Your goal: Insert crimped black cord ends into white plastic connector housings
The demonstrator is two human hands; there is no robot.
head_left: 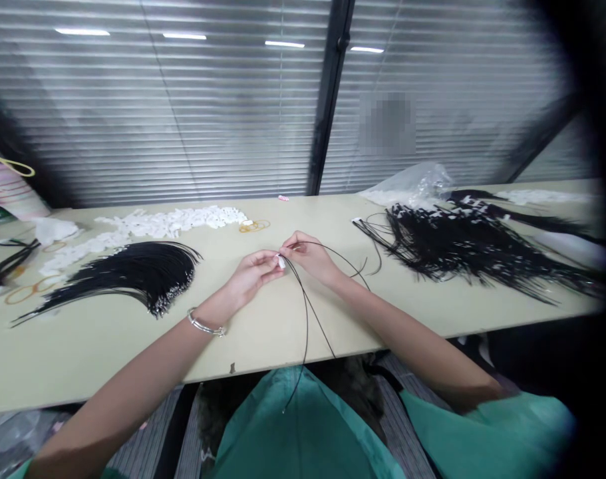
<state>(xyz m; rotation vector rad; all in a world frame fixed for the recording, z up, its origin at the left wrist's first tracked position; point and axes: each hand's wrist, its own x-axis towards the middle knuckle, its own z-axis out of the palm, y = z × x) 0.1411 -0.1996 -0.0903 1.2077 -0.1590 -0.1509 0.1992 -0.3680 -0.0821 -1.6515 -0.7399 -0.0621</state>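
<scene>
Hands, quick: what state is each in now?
Left hand: closed, fingertips gripping a small white piece.
Right hand: closed, pinching thin black wire beside that piece.

Dressed in a loose, smooth-looking, teal-green cloth garment (297,432), marked down the front by a faint vertical line. Cut with a wide, matching right sleeve (487,432), ending near the elbow. Bare at left hand (257,273) and right hand (310,256). Ringed above the left hand with a slim, rounded, shiny silver-coloured metal bangle (205,326).
</scene>
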